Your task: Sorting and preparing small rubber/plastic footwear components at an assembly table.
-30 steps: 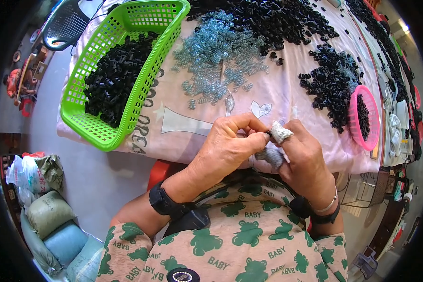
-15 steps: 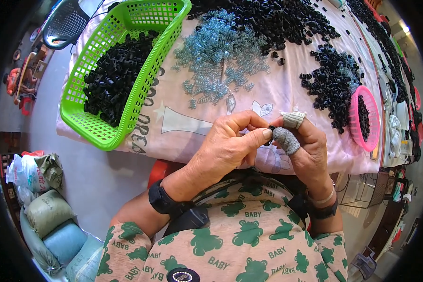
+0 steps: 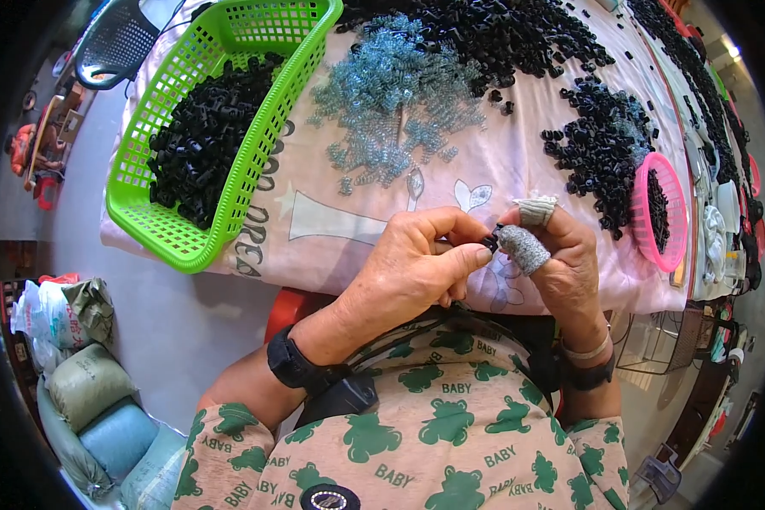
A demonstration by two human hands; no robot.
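Observation:
My left hand [image 3: 416, 259] pinches a small black plastic part [image 3: 491, 241] between thumb and fingertips, over the table's near edge. Close against it, my right hand [image 3: 565, 263] has its thumb and forefinger pinched at the same part. Grey knit covers wrap that thumb and finger, and they hide much of what lies between them. Beyond my hands lies a pile of clear bluish coil springs [image 3: 399, 93]. Small black plastic parts [image 3: 518, 38] are heaped behind the springs, and another black heap [image 3: 599, 144] sits to the right.
A green mesh basket [image 3: 229, 225] holding black parts stands at the table's left. At the right edge leans a pink basket [image 3: 682, 212] with thin black pieces. Stuffed sacks [image 3: 93, 387] lie on the floor at left, and a dark chair [image 3: 115, 42] stands far left.
My right hand has shifted slightly right, and its covered thumb has turned a little. The black part stays between both hands' fingertips.

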